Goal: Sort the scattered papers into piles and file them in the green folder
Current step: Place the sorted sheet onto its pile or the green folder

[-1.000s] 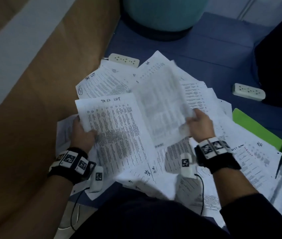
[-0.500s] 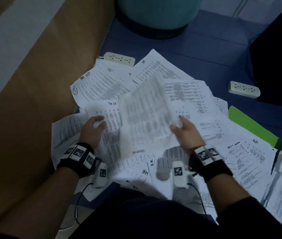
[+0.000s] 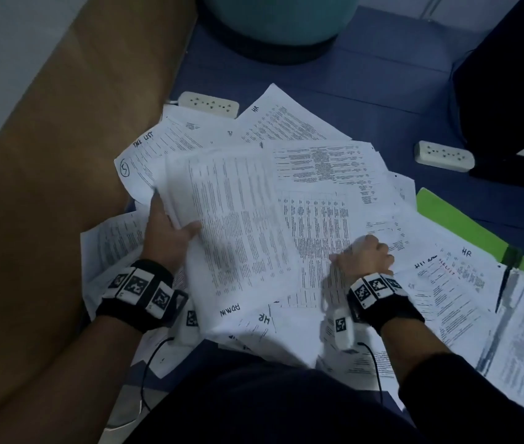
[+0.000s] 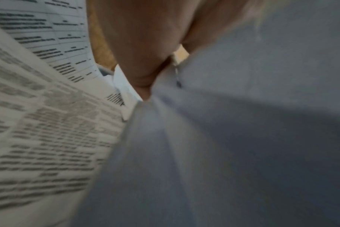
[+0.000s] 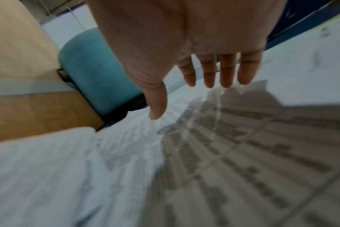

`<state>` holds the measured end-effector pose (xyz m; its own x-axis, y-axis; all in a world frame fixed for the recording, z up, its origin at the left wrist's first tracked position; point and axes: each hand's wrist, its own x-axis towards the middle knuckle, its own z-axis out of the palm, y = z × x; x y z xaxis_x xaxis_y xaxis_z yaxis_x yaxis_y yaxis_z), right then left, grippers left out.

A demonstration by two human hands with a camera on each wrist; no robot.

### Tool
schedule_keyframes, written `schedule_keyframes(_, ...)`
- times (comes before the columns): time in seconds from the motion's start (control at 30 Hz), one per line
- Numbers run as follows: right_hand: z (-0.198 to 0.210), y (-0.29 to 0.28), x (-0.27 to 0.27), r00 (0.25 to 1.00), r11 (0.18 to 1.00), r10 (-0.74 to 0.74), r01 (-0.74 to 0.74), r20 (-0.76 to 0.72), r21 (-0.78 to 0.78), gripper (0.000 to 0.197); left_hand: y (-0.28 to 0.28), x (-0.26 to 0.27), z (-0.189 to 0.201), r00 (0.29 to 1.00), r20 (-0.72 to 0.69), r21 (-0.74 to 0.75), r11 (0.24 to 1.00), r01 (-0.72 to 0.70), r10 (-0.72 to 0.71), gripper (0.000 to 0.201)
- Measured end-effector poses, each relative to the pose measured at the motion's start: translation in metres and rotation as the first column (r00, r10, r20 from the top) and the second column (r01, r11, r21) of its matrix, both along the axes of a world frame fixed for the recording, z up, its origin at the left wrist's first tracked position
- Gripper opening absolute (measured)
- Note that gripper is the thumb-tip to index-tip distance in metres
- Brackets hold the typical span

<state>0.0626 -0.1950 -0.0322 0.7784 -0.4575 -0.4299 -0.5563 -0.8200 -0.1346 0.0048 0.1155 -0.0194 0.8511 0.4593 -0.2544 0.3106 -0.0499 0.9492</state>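
Meanwhile, left hand (image 3: 166, 233) pinches thin printed sheets (image 3: 238, 225); right hand (image 3: 366, 259) hovers with fingers (image 5: 226, 72) straight, released.

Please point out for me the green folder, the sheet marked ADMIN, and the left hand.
green folder (image 3: 453, 219): head view, on its bare green cover beside the papers.
sheet marked ADMIN (image 3: 238, 238): head view, on the middle of its printed text.
left hand (image 3: 166, 233): head view, on the back of the hand.

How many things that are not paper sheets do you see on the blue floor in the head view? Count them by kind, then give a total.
White power strips: 2
Green folder: 1
Teal stool: 1
Black pen: 1
Total: 5
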Motion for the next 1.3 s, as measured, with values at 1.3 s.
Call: schedule_keyframes(1.3,0.0,0.018,0.003,0.961,0.823,0.219,-0.275,0.168,0.498,0.045,-0.015,-0.007,-0.001,0.974,-0.199,-0.141,0.986,0.084,-0.112,0.024)
